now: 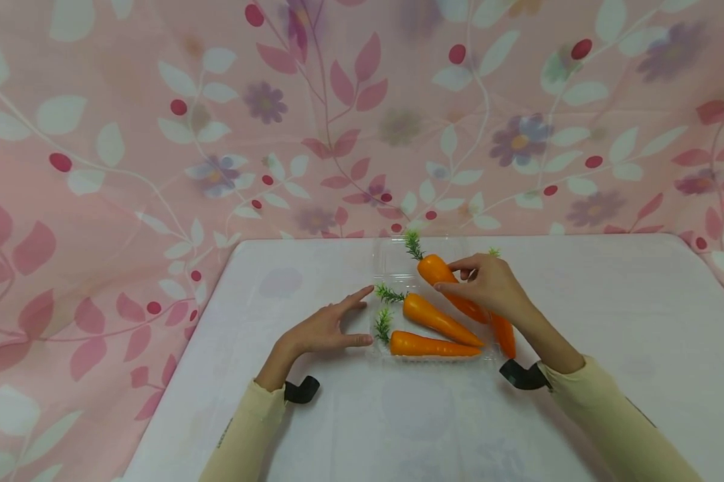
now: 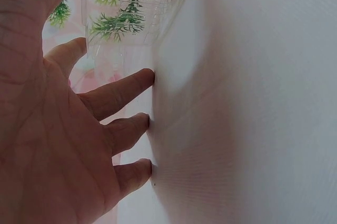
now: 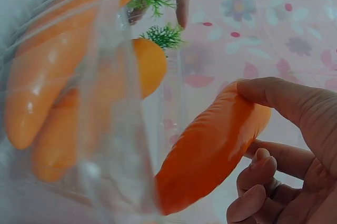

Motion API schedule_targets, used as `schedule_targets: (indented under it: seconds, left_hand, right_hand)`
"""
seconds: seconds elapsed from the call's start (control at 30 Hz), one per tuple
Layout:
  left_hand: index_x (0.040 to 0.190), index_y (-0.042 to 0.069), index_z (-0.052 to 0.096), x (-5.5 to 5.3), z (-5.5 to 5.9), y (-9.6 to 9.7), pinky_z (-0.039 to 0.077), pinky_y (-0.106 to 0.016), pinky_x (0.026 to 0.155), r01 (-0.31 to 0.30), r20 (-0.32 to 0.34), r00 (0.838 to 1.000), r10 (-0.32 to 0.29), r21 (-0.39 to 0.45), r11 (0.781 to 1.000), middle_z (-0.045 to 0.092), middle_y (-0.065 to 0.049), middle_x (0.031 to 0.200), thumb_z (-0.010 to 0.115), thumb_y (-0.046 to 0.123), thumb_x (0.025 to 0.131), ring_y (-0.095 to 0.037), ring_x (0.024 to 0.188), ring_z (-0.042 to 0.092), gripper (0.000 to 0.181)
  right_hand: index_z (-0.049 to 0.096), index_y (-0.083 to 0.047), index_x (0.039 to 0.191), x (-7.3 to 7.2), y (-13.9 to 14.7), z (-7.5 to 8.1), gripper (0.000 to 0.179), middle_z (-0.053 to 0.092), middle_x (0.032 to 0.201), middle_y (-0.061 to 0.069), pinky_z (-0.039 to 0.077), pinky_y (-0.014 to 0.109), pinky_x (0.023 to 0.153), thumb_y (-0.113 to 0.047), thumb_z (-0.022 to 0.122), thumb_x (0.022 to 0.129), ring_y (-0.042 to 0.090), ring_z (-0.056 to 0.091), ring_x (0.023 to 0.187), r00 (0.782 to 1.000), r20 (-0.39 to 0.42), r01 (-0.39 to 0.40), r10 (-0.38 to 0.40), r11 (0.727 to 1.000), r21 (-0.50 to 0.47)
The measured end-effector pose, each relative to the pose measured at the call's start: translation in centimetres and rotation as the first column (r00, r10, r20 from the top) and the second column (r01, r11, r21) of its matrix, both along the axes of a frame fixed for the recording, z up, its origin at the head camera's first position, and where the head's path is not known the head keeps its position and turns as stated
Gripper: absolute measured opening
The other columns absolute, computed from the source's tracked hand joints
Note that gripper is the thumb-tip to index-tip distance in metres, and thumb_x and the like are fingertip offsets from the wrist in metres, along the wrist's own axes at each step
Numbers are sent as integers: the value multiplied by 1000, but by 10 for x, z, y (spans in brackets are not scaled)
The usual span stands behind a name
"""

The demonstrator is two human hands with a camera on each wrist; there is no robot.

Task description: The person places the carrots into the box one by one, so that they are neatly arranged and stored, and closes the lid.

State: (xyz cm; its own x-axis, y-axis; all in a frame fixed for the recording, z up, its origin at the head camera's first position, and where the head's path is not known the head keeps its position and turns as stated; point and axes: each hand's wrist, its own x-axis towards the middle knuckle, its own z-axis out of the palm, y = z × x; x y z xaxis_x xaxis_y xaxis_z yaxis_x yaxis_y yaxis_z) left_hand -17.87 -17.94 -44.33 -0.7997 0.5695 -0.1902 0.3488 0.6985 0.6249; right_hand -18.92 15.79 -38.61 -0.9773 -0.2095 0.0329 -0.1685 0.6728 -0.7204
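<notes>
My right hand (image 1: 493, 284) pinches an orange toy carrot (image 1: 437, 269) with a green leafy top between thumb and fingers. This carrot slants over a clear plastic container (image 1: 371, 356), its tip pointing down to the right. Two more carrots, a middle one (image 1: 437, 320) and a front one (image 1: 431, 344), lie inside with their tops to the left. Beside the container's left wall, my left hand (image 1: 321, 328) spreads its thumb and index finger toward the edge. In the left wrist view, its other fingertips (image 2: 143, 77) rest on the white tabletop.
Another carrot (image 1: 504, 336) lies at the container's right side, partly hidden behind my right hand. The container's clear lid (image 1: 392, 258) is folded open toward the back. A pink floral cloth (image 1: 350, 134) hangs behind the white table (image 1: 627, 321).
</notes>
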Motion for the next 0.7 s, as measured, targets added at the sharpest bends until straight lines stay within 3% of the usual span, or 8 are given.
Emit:
schedule_targets:
  seconds: [0.7]
  left_hand:
    - [157, 42, 15, 0, 0, 0, 15, -57, 115, 1, 10, 1000, -1, 1, 1000, 47, 3, 148, 70, 61, 83, -23, 141, 35, 95]
  right_hand:
    - [77, -10, 112, 3, -14, -24, 47, 60, 85, 4, 44, 32, 62, -40, 84, 77, 21, 51, 78, 999, 4, -38, 38, 994, 100]
